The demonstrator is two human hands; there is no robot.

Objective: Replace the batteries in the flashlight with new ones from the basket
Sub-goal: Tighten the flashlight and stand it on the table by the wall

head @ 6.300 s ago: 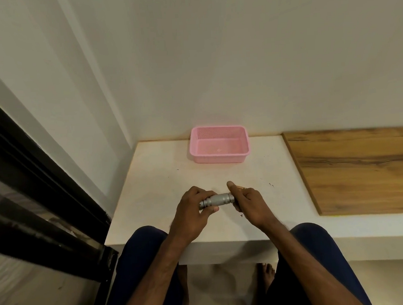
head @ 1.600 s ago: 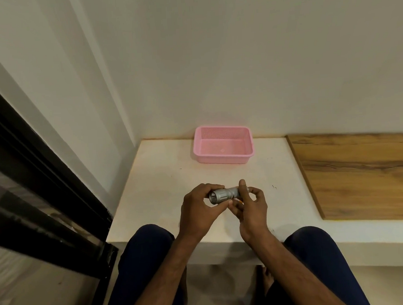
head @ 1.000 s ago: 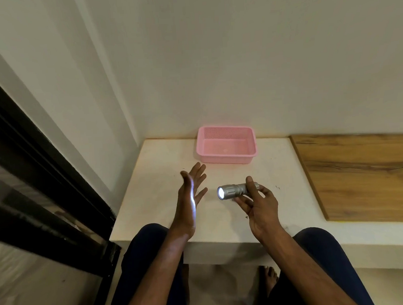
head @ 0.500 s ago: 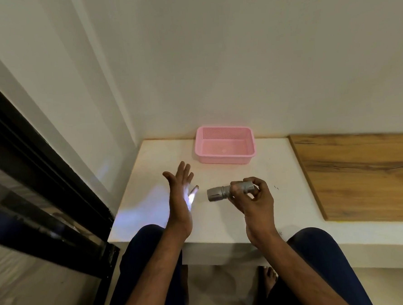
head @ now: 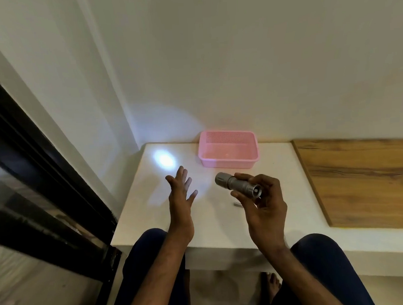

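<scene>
flashlight (head: 239,184) is pinched in right hand (head: 261,203) fingers, left hand (head: 180,196) splayed empty; loose grip risks it being dropped on counter (head: 214,224).

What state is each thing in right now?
flashlight: switched on, closed up, held off the table
right hand: gripping the flashlight
left hand: open, empty, fingers spread
basket: upright on the table, looks empty
table: bright light spot near its far left corner

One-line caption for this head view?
Right hand aims lit flashlight past open left hand; pink basket behind.
</scene>
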